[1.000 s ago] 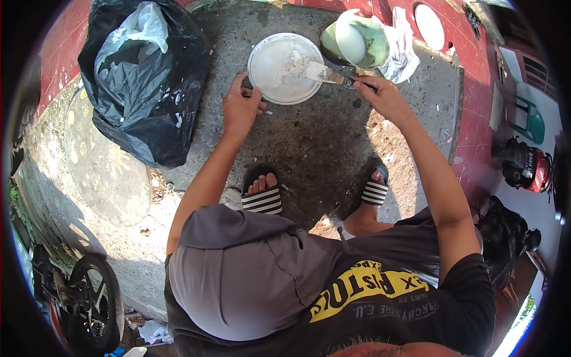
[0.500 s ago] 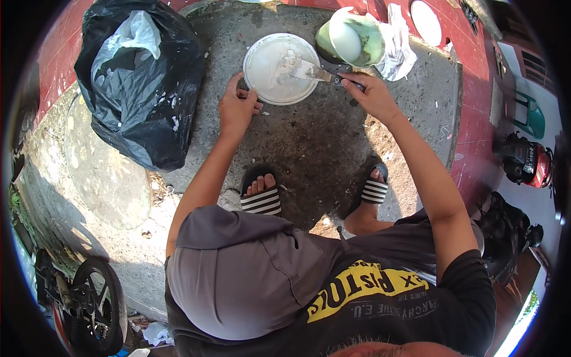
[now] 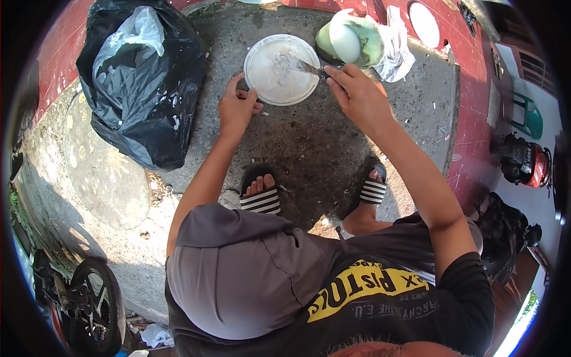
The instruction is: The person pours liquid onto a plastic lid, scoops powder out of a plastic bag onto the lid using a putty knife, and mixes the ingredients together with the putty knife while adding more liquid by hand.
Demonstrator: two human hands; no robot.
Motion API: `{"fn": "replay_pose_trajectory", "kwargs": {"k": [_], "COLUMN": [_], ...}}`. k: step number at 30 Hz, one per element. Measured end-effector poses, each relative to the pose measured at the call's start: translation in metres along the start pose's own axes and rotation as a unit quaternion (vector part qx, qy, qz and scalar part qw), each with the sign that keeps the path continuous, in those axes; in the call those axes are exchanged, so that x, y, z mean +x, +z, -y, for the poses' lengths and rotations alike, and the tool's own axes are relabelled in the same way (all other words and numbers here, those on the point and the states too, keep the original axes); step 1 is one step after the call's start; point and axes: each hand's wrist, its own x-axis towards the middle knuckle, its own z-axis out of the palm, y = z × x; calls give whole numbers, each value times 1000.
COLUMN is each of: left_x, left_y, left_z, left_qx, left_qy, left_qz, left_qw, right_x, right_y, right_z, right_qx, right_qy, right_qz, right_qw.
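Note:
A round white lid lies on the concrete with a smear of whitish paste in its middle. My left hand holds its near left rim, with the index finger along the edge and the other fingers curled. In my right hand is a putty knife, gripped by its handle. Its blade is tilted over the lid's right half and meets the paste. Just behind my right hand stands a greenish, stained tub with a white rounded piece in it.
A black plastic bag stands at the left, with a white bag in its mouth. A crumpled white bag lies beside the tub. A white disc rests on the red tiles. My sandalled feet are nearby.
My right hand has moved left and turned, bringing the putty knife further over the lid with its blade more edge-on. The left hand stays at the rim.

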Motion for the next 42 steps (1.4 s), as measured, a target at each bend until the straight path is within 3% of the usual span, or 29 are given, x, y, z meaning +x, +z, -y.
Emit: {"fn": "replay_pose_trajectory", "kwargs": {"k": [8,15,27,30,35,42], "left_x": [0,-2,3,3,3,2], "left_y": [0,-1,0,0,0,0], "left_z": [0,-4,1,1,1,3], "left_qx": [8,-2,-14,-11,-10,-19], "left_qy": [7,2,4,4,5,6], "left_qz": [3,1,8,9,9,3], "left_qw": [1000,1000,1000,1000,1000,1000], "right_x": [-6,-23,-19,-14,-10,-21], "right_y": [13,37,25,16,10,9], "right_z": [14,27,-5,-3,-6,-30], "right_qx": [-35,16,-69,-29,137,192], "right_qy": [-43,-25,-149,-142,-32,92], "right_qz": [-46,-21,33,10,-19,7], "right_qw": [997,999,986,989,990,977]}}
